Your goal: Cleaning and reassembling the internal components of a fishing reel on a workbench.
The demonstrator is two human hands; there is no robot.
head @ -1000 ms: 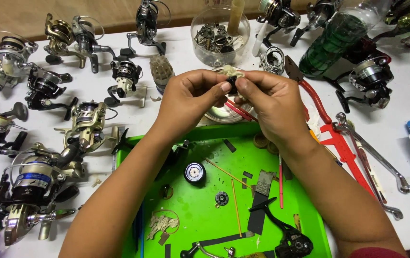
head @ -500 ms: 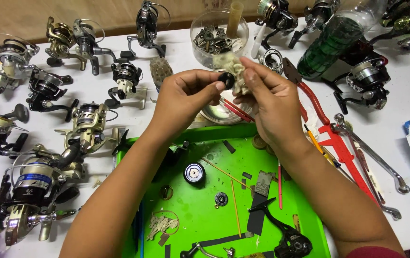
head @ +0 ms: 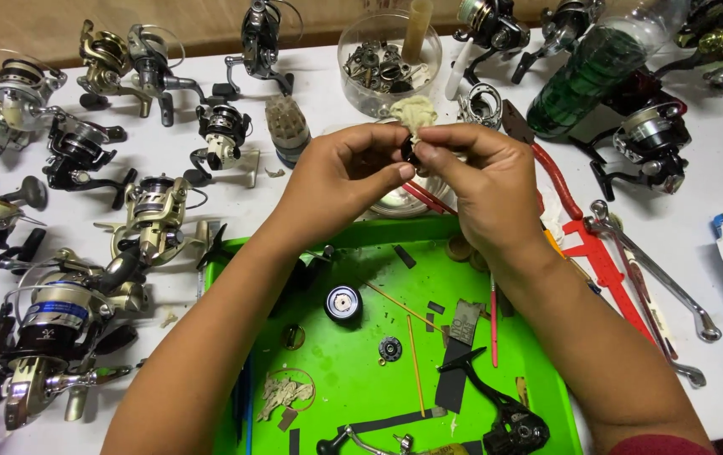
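Along the left side of the white table [head: 311, 93], spinning reels lie in rows, among them a black-and-silver spinning reel [head: 58, 324] near the lower edge and a gold-toned reel [head: 155, 215] just beside the green tray [head: 538, 379]. Above the tray's far rim the left hand [head: 336, 181] pinches a small dark round part [head: 410, 152] between thumb and forefinger, and the right hand [head: 483, 181] meets it there, its fingertips closed on the same piece along with a scrap of pale cloth [head: 414, 109] that sticks up behind the fingers. Judging by that grip, the step in hand looks like wiping or cleaning the little part; the next move would call for turning it steadily between the fingertips without letting it slip into the loose bits below. On the tray floor lie a small spool [head: 343, 302], a toothed washer [head: 390, 348] and thin orange rods. Rightward sit a clear jar of metal parts [head: 378, 72], red-handled pliers [head: 585, 244], two wrenches [head: 656, 270] and a dark green bottle [head: 593, 72].
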